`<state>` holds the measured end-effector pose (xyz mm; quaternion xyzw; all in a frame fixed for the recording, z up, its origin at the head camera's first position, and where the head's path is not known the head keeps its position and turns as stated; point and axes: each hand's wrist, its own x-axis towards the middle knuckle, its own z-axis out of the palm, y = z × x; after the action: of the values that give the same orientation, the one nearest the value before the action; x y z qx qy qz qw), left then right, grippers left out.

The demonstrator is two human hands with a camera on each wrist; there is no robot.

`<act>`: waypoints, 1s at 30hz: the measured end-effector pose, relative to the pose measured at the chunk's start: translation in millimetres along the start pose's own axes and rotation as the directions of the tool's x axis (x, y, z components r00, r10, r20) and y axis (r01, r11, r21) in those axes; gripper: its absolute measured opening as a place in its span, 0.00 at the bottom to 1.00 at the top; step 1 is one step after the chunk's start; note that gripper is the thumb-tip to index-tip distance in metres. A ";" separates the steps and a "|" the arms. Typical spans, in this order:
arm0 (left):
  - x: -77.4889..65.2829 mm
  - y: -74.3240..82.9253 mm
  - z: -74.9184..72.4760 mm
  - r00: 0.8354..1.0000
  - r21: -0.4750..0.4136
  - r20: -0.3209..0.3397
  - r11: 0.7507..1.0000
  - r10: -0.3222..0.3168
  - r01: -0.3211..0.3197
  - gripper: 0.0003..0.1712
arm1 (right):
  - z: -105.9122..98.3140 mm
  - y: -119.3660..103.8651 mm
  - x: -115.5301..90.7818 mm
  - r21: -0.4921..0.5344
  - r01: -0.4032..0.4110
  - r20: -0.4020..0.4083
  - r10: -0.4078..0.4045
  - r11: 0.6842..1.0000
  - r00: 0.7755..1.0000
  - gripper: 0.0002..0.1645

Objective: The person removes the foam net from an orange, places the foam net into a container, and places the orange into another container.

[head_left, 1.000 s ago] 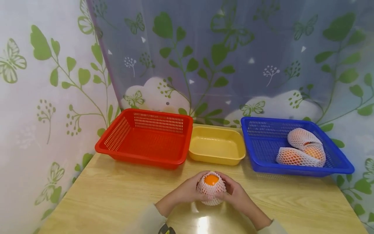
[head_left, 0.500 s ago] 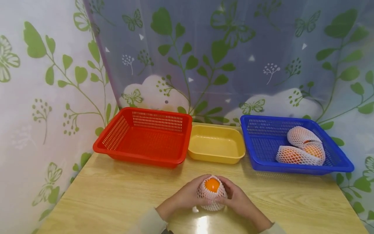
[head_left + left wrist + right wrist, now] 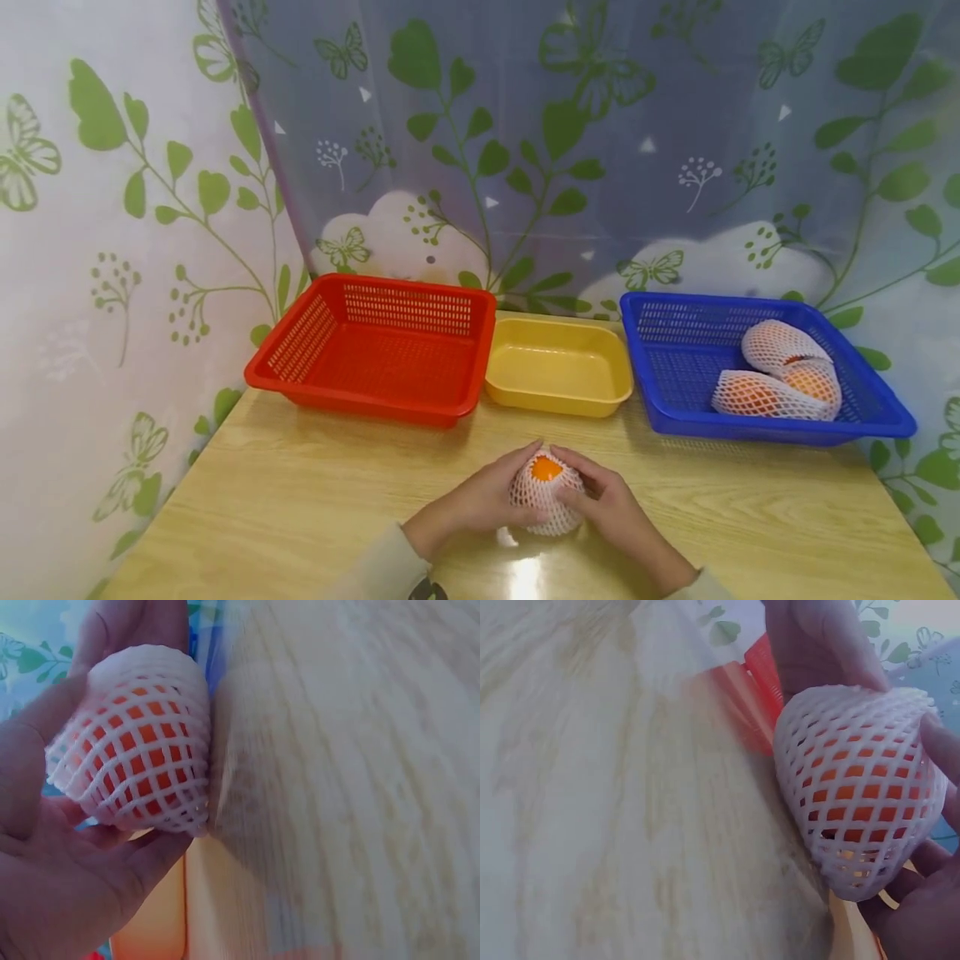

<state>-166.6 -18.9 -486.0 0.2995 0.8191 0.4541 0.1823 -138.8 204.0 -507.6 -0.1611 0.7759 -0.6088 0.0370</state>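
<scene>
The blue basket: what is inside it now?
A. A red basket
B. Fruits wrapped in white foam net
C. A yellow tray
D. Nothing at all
B: in the head view the blue basket holds fruits wrapped in white foam net at its right side, while the yellow tray and the red basket stand apart on the table.

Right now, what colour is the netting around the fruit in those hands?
White foam net over orange fruit, clearest in the right wrist view.
</scene>
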 end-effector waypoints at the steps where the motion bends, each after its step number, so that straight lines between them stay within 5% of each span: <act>1: -0.4 -0.1 -0.6 1.000 0.003 0.009 1.000 0.002 -0.002 0.53 | 0.2 0.9 -0.5 0.009 0.017 -0.005 -0.017 1.000 1.000 0.27; 11: -3.3 -0.6 -2.2 0.999 0.003 0.033 0.999 0.034 -0.034 0.41 | 5.1 1.1 -1.2 0.104 0.048 -0.064 -0.042 0.993 0.997 0.20; 19: -2.7 -3.4 2.8 0.998 -0.030 -0.063 1.000 -0.002 0.000 0.36 | 6.2 -3.1 4.2 0.058 -0.026 -0.010 0.027 0.998 1.000 0.32; 30: -1.8 1.7 3.5 0.988 -0.039 -0.151 0.998 0.039 -0.046 0.32 | 10.4 -2.5 2.8 0.193 -0.008 -0.132 0.034 0.981 0.991 0.20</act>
<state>-162.7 -17.2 -486.3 0.2779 0.8141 0.4964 0.1168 -138.3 192.9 -507.4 -0.1072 0.7158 -0.6900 0.0062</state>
